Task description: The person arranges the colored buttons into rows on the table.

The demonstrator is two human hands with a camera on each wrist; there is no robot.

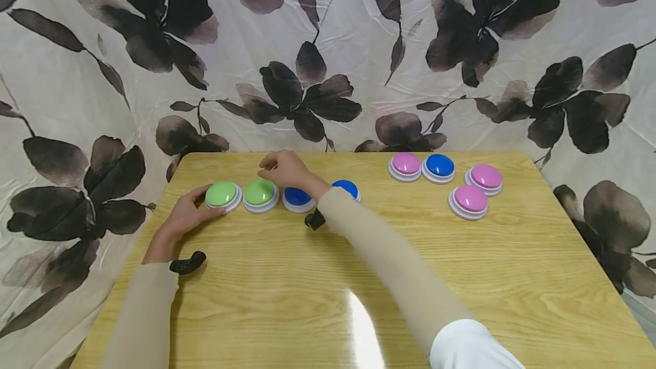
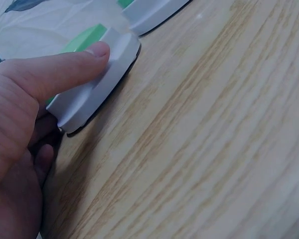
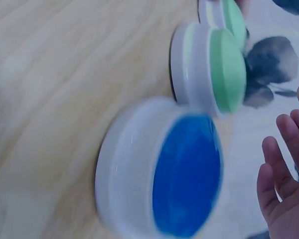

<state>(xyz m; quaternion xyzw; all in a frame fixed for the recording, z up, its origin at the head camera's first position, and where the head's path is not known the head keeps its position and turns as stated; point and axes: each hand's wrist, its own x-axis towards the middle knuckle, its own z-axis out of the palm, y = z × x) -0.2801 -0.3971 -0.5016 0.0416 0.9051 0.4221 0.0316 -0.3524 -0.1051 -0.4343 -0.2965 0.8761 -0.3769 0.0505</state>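
My left hand grips the leftmost green push button by its white base, which stands on the table. In the left wrist view its thumb presses along the base's side, with the other fingers partly hidden behind. My right hand is in the air by the second green push button, its loosely bent fingers holding nothing. Under the right wrist is a blue push button, partly covered in the head view. Another blue push button sits to its right, partly behind the sleeve.
Toward the back right of the wooden table are a pink button and a blue button, side by side. Two more pink buttons lie right of them. A floral cloth hangs behind the table.
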